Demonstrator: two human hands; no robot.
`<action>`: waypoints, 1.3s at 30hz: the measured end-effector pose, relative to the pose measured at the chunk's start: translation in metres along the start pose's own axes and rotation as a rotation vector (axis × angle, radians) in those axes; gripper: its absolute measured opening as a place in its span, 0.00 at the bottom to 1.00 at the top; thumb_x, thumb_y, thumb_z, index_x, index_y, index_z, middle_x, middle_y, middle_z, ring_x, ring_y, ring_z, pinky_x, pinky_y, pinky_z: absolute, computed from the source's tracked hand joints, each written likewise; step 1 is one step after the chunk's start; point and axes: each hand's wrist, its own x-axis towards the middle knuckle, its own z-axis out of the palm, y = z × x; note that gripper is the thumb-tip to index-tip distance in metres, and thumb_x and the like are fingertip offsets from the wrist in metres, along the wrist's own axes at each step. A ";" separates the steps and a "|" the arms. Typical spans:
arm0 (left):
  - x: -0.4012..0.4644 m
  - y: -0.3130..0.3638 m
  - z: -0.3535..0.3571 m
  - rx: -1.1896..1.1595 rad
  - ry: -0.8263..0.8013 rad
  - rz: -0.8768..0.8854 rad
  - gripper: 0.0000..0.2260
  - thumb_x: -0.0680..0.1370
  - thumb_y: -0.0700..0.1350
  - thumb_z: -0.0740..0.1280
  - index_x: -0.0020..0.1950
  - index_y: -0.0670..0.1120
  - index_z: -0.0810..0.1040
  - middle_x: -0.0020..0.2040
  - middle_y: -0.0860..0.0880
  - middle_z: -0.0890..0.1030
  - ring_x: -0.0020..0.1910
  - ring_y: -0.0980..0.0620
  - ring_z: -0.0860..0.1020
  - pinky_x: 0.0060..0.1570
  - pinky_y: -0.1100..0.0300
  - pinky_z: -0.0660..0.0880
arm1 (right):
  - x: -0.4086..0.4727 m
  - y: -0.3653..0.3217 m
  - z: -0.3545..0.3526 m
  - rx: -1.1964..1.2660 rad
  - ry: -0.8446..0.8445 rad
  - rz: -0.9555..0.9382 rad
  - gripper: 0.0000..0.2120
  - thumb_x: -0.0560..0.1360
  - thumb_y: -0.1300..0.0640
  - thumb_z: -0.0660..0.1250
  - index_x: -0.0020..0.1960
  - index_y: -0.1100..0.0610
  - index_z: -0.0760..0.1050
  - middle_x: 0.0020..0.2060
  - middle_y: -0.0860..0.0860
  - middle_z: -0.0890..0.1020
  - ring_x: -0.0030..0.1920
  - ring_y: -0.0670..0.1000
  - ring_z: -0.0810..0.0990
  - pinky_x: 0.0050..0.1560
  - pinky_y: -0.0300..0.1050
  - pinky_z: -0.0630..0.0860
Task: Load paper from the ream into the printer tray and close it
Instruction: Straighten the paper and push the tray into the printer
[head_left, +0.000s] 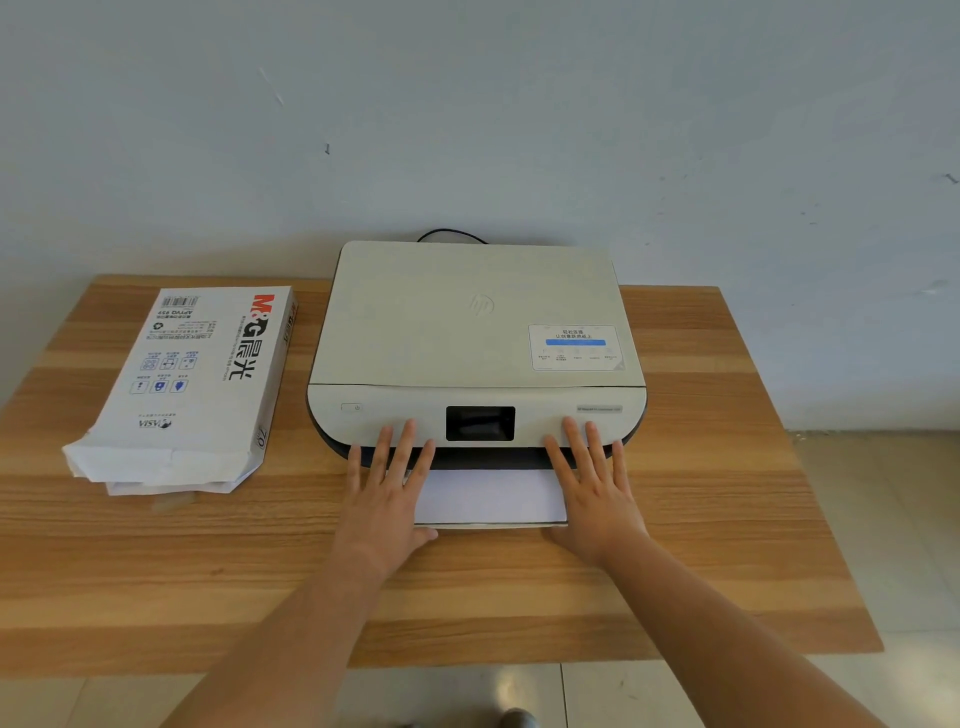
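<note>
Both hands are being held flat with fingers straight and spread, gripping nothing: the left hand (387, 483) is being laid along the left edge of the paper (491, 496), the right hand (592, 483) along its right edge, with the fingertips of both reaching onto the printer (475, 332) front beside its dark screen (480, 423). The 2 hands are judged to be set apart like this so that the stack is squared and pushed evenly. The white sheets are lying in the tray (493, 526), which is being left pulled out from under the printer, so closing is not yet done. The printer is being shown as a smooth, off-white, rounded box with a sticker (574, 347) on its lid. To the left, well apart, the ream (192, 384) is lying in its torn, crumpled wrapper on the wood-grain table (701, 493).
</note>
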 end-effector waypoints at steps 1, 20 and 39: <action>0.002 0.000 -0.001 0.003 0.003 0.000 0.51 0.70 0.67 0.65 0.73 0.52 0.29 0.72 0.46 0.24 0.74 0.42 0.31 0.71 0.37 0.35 | 0.001 0.000 -0.001 0.005 0.008 0.000 0.53 0.71 0.37 0.65 0.75 0.50 0.27 0.73 0.54 0.24 0.72 0.58 0.24 0.72 0.64 0.33; 0.023 -0.002 -0.008 0.039 0.033 -0.004 0.52 0.71 0.66 0.66 0.74 0.48 0.29 0.72 0.44 0.22 0.73 0.41 0.28 0.72 0.38 0.37 | 0.018 -0.002 -0.009 0.003 0.037 0.020 0.53 0.70 0.47 0.68 0.75 0.50 0.29 0.74 0.56 0.27 0.74 0.61 0.28 0.74 0.64 0.37; 0.028 -0.003 0.004 0.030 0.107 0.025 0.50 0.71 0.61 0.68 0.75 0.46 0.35 0.75 0.42 0.29 0.75 0.38 0.34 0.74 0.39 0.44 | 0.021 0.001 -0.001 0.002 0.093 0.004 0.51 0.70 0.45 0.69 0.78 0.51 0.36 0.74 0.55 0.28 0.75 0.60 0.30 0.75 0.62 0.40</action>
